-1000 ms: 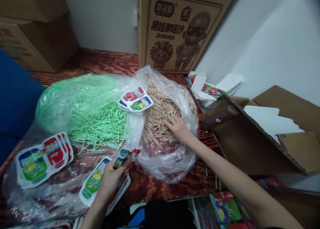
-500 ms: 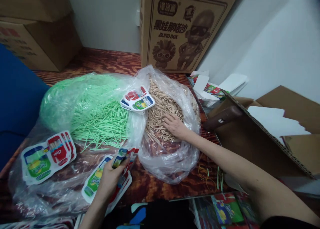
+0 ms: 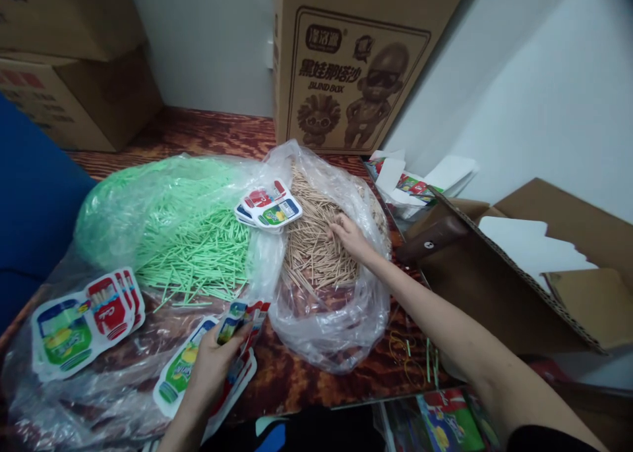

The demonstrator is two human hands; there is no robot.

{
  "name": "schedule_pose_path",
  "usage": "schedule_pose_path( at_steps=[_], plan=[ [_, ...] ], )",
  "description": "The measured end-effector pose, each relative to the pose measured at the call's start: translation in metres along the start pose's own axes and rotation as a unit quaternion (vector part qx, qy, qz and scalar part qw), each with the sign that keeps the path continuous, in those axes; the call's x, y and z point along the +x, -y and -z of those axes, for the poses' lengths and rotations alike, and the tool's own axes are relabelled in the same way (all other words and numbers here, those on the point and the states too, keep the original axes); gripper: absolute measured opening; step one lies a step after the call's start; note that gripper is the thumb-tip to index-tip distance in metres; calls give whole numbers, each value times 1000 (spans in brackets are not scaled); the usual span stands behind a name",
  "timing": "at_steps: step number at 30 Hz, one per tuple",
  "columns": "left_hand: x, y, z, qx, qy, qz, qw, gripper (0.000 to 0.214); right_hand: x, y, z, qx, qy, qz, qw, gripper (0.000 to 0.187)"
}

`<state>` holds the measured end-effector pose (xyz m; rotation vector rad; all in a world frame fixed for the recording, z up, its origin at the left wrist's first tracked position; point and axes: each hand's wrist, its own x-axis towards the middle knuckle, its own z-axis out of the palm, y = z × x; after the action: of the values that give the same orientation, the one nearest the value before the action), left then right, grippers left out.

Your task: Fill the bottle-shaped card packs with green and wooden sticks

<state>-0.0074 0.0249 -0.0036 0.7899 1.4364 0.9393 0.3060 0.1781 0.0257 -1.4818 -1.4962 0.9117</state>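
Note:
My left hand (image 3: 217,356) is closed around a folded printed card packet (image 3: 232,321), with red and green on its faces. Beneath it lies a stack of bottle-shaped cards (image 3: 179,373) with green and red prints. My right hand (image 3: 347,236) is over the open bag of thin brown sticks (image 3: 316,257), fingertips pinched together among the sticks; how many they hold is hidden. Left of that bag, thin light-green sticks (image 3: 202,254) spill from clear plastic. Between the two piles rests a small pile of printed cards (image 3: 277,208).
More cards, some with sticks in them, lie on plastic (image 3: 64,333) at the left. A large carton (image 3: 356,89) stands behind the bags. An open carton (image 3: 494,294) is on the right, a brown handle-like object (image 3: 435,240) at its edge. Rubber bands (image 3: 403,353) lie near the front edge.
My right hand's fingers have gone from spread over the brown sticks to pinched together, lifted slightly. My left hand keeps its packet. The whole view has shifted a little.

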Motion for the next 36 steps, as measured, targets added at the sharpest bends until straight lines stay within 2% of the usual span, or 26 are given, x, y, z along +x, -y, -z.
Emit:
schedule_pose_path(
  at_steps=[2, 4, 9, 14, 18, 22, 25, 27, 32, 36],
  plan=[
    [-1, -1, -3, -9, 7, -3, 1000, 35, 0, 0, -1, 182, 3, -109, 977, 15],
    [-1, -1, -4, -16, 5, -2, 1000, 36, -3, -2, 0, 273, 22, -170, 947, 17],
    [-1, 3, -2, -12, -10, 6, 1000, 36, -24, -9, 4, 329, 79, -234, 912, 13],
    [-2, 2, -4, -8, -3, 3, 1000, 34, -45, -17, -3, 455, 107, -286, 837, 7],
    [0, 2, -7, -1, 6, 3, 1000, 33, -62, -20, -17, 488, 112, -291, 816, 4],
    [2, 7, -8, -4, 16, -10, 1000, 32, -84, -20, -35, 502, 130, -260, 814, 5],
    [3, 8, -9, -4, 35, -8, 999, 31, -97, -16, -52, 504, 143, -274, 806, 16],
    [3, 7, -10, -1, 40, -7, 999, 29, -103, -12, -63, 494, 139, -273, 814, 19],
    [3, 6, -12, -10, 34, -7, 999, 27, -117, -3, -88, 438, 19, -151, 886, 18],
    [3, 8, -11, -5, 38, 0, 999, 29, -134, -7, -109, 342, -19, -100, 934, 15]
  ],
)
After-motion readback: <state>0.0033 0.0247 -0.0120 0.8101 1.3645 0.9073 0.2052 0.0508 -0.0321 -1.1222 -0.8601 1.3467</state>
